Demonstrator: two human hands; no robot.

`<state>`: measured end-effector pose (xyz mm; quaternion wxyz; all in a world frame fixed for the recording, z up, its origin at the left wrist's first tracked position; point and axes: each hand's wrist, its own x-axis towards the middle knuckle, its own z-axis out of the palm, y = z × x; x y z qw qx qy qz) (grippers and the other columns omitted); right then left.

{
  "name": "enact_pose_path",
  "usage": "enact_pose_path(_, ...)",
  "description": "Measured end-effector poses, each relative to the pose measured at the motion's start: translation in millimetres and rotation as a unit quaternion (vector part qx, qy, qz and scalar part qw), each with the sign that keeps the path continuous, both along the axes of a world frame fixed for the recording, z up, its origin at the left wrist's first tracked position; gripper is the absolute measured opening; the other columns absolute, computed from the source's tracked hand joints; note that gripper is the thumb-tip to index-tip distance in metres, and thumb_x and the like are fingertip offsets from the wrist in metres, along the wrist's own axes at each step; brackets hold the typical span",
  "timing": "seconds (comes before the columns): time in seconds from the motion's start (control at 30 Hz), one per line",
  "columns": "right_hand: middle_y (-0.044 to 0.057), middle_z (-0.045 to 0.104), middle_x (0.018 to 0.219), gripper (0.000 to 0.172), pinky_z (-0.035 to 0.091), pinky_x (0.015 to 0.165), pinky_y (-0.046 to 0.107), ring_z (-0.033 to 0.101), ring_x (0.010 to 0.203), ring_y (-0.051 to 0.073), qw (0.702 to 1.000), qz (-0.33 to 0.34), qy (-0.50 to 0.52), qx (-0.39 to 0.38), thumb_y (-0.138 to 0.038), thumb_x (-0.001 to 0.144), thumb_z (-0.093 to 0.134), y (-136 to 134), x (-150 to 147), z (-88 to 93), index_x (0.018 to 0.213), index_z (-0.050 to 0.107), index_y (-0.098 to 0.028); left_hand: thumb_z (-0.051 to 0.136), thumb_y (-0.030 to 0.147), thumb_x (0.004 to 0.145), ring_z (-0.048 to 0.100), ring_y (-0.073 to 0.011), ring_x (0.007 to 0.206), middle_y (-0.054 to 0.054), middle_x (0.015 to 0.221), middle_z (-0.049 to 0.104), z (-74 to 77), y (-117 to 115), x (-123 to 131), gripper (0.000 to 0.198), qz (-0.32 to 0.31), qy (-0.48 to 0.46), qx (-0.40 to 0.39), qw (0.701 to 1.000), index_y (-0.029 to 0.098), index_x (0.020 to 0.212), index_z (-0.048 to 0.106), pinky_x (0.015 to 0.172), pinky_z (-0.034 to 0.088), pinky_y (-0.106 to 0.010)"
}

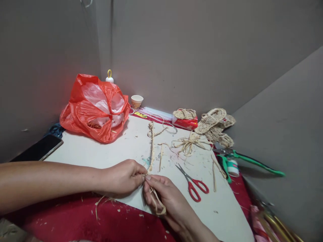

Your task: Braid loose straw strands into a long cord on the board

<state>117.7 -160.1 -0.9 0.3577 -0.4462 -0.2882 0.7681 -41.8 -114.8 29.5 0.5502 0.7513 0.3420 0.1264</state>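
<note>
A braided straw cord (152,148) runs away from me across the white board, with a knotted loop at its far end. Its near end is pinched between the thumb and fingers of my left hand (127,176). My right hand (164,191) meets it there, fingers closed on loose straw strands (158,203) that trail over the palm. Red-handled scissors (193,185) lie with blades parted, right of my hands. A bundle of loose straw strips (190,144) rests farther back.
On the left sit a red plastic bag (101,111) and a phone (39,148). Along the back stand a paper cup (137,102), a red packet (185,121) and coiled straw rope (214,122). Green-handled pliers (257,163) lie at right, by a white bottle (233,168). Grey walls enclose the board (101,154).
</note>
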Motion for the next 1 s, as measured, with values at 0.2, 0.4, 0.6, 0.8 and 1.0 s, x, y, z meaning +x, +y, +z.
enact_pose_path(0.2,-0.008,0.034,0.034,0.042,0.011,0.031,0.017,0.022,0.029,0.002,0.999,-0.044,0.006,0.002,-0.043,0.075,0.064,-6.6,-6.5,-2.4,0.050,0.043,-0.016,0.042,0.017,0.074,0.046,-0.0101,0.055,0.002,0.058,0.054,16.9,1.2,5.6,0.015,0.002,0.104,0.030,0.994,0.016,0.061,0.050,0.053,0.034,-0.019)
enact_pose_path(0.4,-0.012,0.024,0.037,0.037,0.007,0.031,0.016,0.015,0.031,0.001,0.999,-0.050,0.011,-0.014,-0.042,0.070,0.069,-10.0,-9.3,0.2,0.060,0.044,-0.017,0.037,0.020,0.077,0.046,-0.0114,0.039,0.002,0.050,0.050,25.2,-3.7,10.1,0.013,0.010,0.149,-0.136,0.979,0.018,0.070,0.049,0.042,0.036,-0.022)
enact_pose_path(0.6,-0.011,0.029,0.038,0.037,0.010,0.031,0.017,0.017,0.033,0.002,0.998,-0.055,0.033,-0.006,-0.045,0.071,0.067,-15.2,-13.1,-0.1,0.060,0.045,-0.017,0.041,0.017,0.075,0.052,-0.0124,0.042,-0.001,0.059,0.056,13.7,-14.9,15.5,0.004,0.033,0.113,-0.141,0.983,0.018,0.078,0.044,0.042,0.040,-0.021)
enact_pose_path(0.8,-0.011,0.028,0.037,0.033,0.010,0.031,0.015,0.016,0.033,0.001,0.998,-0.066,0.013,0.007,-0.038,0.069,0.070,-14.9,-9.6,7.6,0.060,0.048,-0.015,0.047,0.015,0.072,0.051,-0.0117,0.053,-0.001,0.068,0.060,15.6,-37.2,13.6,0.025,0.064,0.083,-0.008,0.994,0.016,0.097,0.050,0.047,0.034,-0.019)
enact_pose_path(1.0,-0.012,0.029,0.038,0.026,0.010,0.030,0.014,0.017,0.031,0.000,0.999,0.009,0.044,0.006,-0.035,0.070,0.070,-7.4,4.5,11.1,0.072,0.058,-0.012,0.045,0.034,0.081,0.044,-0.0108,0.056,0.000,0.060,0.052,38.3,-25.9,-15.2,0.025,0.131,0.089,0.101,0.982,0.013,0.079,0.060,0.054,0.033,-0.020)
